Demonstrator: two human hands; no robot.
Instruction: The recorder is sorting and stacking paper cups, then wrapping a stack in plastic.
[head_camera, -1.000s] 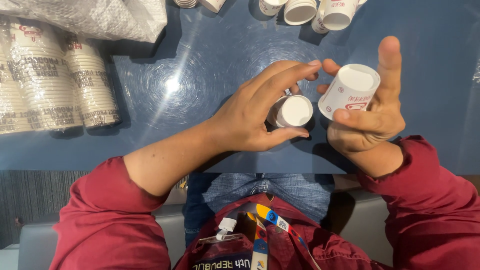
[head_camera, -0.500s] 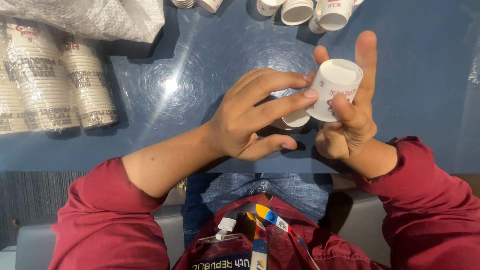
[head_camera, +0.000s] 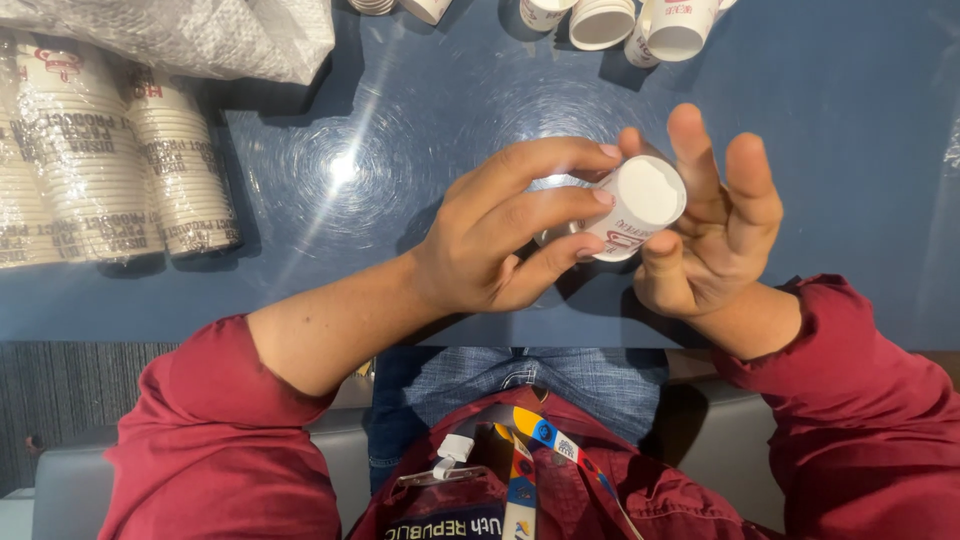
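A small white paper cup (head_camera: 640, 205) with red print is held between both my hands above the blue table (head_camera: 400, 170), its flat bottom turned up toward me. My right hand (head_camera: 710, 225) cradles it from the right, thumb under it and fingers spread behind. My left hand (head_camera: 500, 235) reaches in from the left with fingertips on the cup's side. A second cup seems to sit under my left fingers, mostly hidden.
Wrapped stacks of white paper cups (head_camera: 100, 175) lie at the left, under a crumpled clear plastic bag (head_camera: 200, 30). Several loose cups (head_camera: 640, 20) stand at the table's far edge. My lap and a lanyard (head_camera: 520, 460) lie below the near edge.
My right hand brought its cup down and left, tipping its bottom toward me. My left hand rose to meet it, and the cup it held earlier is now hidden.
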